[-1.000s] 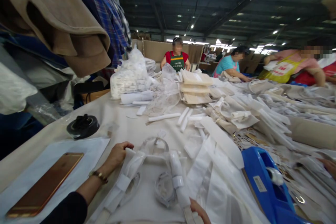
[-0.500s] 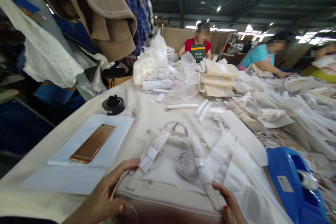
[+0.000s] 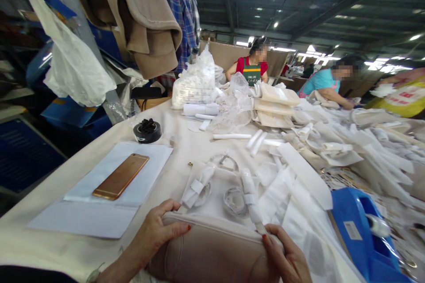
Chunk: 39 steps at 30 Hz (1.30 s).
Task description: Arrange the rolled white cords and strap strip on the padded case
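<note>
A beige handbag [image 3: 215,247] stands at the near edge of the table, its front panel tilted up towards me. My left hand [image 3: 162,227] grips its upper left corner, thumb on the front and fingers behind. The upper right corner is in my right hand [image 3: 283,250], with the thumb pressed near the strap base. Beyond the top edge lie the bag's handles [image 3: 199,183], wrapped in white padding. A coiled strap [image 3: 235,201] in clear wrap rests between them. The bag's lower part is cut off by the frame.
Left of the bag a gold phone [image 3: 121,177] lies on white sheets [image 3: 89,216], near a black tape roll [image 3: 147,131]. A blue plastic container [image 3: 361,230] stands right. Beige pieces [image 3: 275,101] and a filled plastic bag [image 3: 195,82] lie farther back. Co-workers [image 3: 251,68] are across the table.
The bag has tipped so its front panel faces me more and its top covers less of the view. My left thumb has moved up onto the panel.
</note>
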Tool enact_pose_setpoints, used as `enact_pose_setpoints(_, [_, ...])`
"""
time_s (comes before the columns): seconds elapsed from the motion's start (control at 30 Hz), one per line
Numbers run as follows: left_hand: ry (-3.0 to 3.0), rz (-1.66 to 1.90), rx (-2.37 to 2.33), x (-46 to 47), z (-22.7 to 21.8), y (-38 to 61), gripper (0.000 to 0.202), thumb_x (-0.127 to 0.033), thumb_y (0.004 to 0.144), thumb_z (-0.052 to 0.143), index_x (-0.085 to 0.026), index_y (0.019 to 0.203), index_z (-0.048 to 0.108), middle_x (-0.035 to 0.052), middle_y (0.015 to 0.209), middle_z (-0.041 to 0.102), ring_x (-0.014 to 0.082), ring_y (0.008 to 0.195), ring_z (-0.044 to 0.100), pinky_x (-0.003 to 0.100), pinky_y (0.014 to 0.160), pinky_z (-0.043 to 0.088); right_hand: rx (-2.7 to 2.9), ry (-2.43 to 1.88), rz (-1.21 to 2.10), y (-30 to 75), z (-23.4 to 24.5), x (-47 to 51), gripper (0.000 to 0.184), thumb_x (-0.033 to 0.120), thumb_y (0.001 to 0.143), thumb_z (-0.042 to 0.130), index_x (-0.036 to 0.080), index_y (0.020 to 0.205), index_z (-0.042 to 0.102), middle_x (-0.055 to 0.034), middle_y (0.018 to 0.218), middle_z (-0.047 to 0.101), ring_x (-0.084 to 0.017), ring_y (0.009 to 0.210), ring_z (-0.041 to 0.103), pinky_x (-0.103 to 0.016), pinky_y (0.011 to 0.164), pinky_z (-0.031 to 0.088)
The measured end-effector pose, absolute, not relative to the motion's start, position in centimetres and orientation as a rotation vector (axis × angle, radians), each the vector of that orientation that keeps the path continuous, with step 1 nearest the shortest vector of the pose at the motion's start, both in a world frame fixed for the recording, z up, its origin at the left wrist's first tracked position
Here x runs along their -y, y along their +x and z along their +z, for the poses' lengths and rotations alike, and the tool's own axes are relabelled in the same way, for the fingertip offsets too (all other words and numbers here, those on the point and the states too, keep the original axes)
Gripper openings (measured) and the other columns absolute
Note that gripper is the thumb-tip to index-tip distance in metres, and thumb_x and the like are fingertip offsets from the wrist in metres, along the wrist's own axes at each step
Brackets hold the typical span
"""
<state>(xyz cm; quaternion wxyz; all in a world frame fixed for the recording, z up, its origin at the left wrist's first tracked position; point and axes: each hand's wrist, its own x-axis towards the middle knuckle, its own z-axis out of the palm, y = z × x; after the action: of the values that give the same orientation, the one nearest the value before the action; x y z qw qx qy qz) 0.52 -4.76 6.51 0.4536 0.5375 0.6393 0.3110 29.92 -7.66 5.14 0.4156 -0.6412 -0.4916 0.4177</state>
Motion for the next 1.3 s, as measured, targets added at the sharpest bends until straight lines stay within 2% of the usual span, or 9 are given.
enact_pose_setpoints(0.2, [1.243, 0.698, -1.686, 2.6, 5.4, 1.4, 0.051, -0.064, 0.054, 0.057, -0.020, 0.080, 0.057, 0.0008, 0.069, 0.061, 0.0253, 0.075, 0.058, 0.030, 0.068, 0.043, 1.457, -1.714, 1.029, 30.2, 3.2, 4.3, 0.054, 0.072, 0.074, 0.045, 0.020, 0.078, 0.059, -0.0003, 0.067, 0.058, -0.017, 0.065, 0.053, -0.025, 0.060, 0.041])
enact_pose_setpoints(0.4, [1.430, 0.470, -1.824, 0.1, 4.8, 1.2, 0.054, -0.063, 0.060, 0.052, -0.016, 0.085, 0.058, 0.0092, 0.087, 0.067, 0.0317, 0.090, 0.061, 0.035, 0.072, 0.043, 1.566, -1.879, 0.883, 29.4, 2.0, 2.0, 0.050, 0.071, 0.075, 0.036, 0.024, 0.059, 0.039, 0.0016, 0.052, 0.049, -0.018, 0.058, 0.052, -0.028, 0.059, 0.038])
enact_pose_setpoints(0.53, [1.566, 0.377, -1.833, -0.6, 6.6, 1.5, 0.042, -0.058, 0.065, 0.053, -0.017, 0.076, 0.058, 0.0090, 0.087, 0.068, 0.0292, 0.085, 0.062, 0.032, 0.067, 0.042, 1.583, -1.878, 0.886, 29.6, 1.8, 1.9, 0.049, 0.071, 0.077, 0.035, 0.025, 0.061, 0.039, 0.0013, 0.055, 0.054, -0.019, 0.060, 0.055, -0.028, 0.061, 0.040])
enact_pose_setpoints(0.73, [1.686, 0.307, -2.022, -2.1, 7.2, 4.4, 0.035, -0.043, 0.085, 0.044, -0.013, 0.098, 0.057, 0.0175, 0.100, 0.068, 0.0308, 0.098, 0.063, 0.034, 0.077, 0.042, 1.586, -1.886, 0.852, 29.5, 2.2, 2.1, 0.050, 0.071, 0.077, 0.035, 0.025, 0.062, 0.041, -0.0005, 0.057, 0.058, -0.021, 0.063, 0.059, -0.028, 0.061, 0.042])
enact_pose_setpoints(0.9, [1.647, 0.318, -2.198, -2.1, 5.5, 5.5, 0.039, -0.042, 0.094, 0.028, -0.013, 0.098, 0.055, 0.0187, 0.097, 0.069, 0.0297, 0.093, 0.066, 0.032, 0.069, 0.044, 1.616, -1.965, 0.808, 29.2, 2.4, 2.4, 0.046, 0.066, 0.083, 0.033, 0.024, 0.076, 0.048, -0.0045, 0.066, 0.064, -0.025, 0.072, 0.063, -0.030, 0.063, 0.043])
enact_pose_setpoints(1.03, [1.708, 0.321, -2.250, -1.4, 5.1, 6.0, 0.036, -0.037, 0.096, 0.028, -0.012, 0.099, 0.052, 0.0193, 0.090, 0.069, 0.0302, 0.088, 0.068, 0.032, 0.068, 0.044, 1.673, -1.974, 0.576, 29.5, 1.6, 2.8, 0.044, 0.058, 0.088, 0.033, 0.022, 0.091, 0.057, -0.0081, 0.077, 0.068, -0.025, 0.069, 0.065, -0.031, 0.059, 0.044])
enact_pose_setpoints(1.13, [1.772, 0.338, -2.265, -1.0, 5.1, 6.4, 0.033, -0.036, 0.097, 0.028, -0.012, 0.099, 0.051, 0.0185, 0.088, 0.068, 0.0292, 0.089, 0.067, 0.032, 0.069, 0.044, 1.741, -1.856, 0.053, 29.1, 1.4, 3.1, 0.043, 0.051, 0.091, 0.037, 0.018, 0.105, 0.060, -0.0130, 0.091, 0.067, -0.027, 0.077, 0.065, -0.036, 0.064, 0.047])
enact_pose_setpoints(1.2, [1.797, 0.345, -2.278, -1.1, 5.0, 6.5, 0.033, -0.036, 0.097, 0.028, -0.012, 0.098, 0.050, 0.0185, 0.088, 0.068, 0.0291, 0.088, 0.067, 0.032, 0.070, 0.045, 1.844, -1.584, -0.256, 28.0, 1.8, 3.2, 0.036, 0.036, 0.093, 0.037, 0.016, 0.114, 0.058, -0.0142, 0.100, 0.065, -0.027, 0.091, 0.062, -0.039, 0.075, 0.049])
enact_pose_setpoints(1.3, [1.809, 0.352, -2.291, -1.1, 4.8, 6.4, 0.033, -0.036, 0.097, 0.028, -0.012, 0.098, 0.050, 0.0185, 0.084, 0.068, 0.0301, 0.084, 0.068, 0.034, 0.068, 0.047, 2.110, -1.163, -0.365, 25.3, 2.2, 3.5, 0.039, 0.011, 0.091, 0.031, 0.017, 0.120, 0.055, -0.0106, 0.109, 0.064, -0.023, 0.101, 0.058, -0.038, 0.084, 0.048])
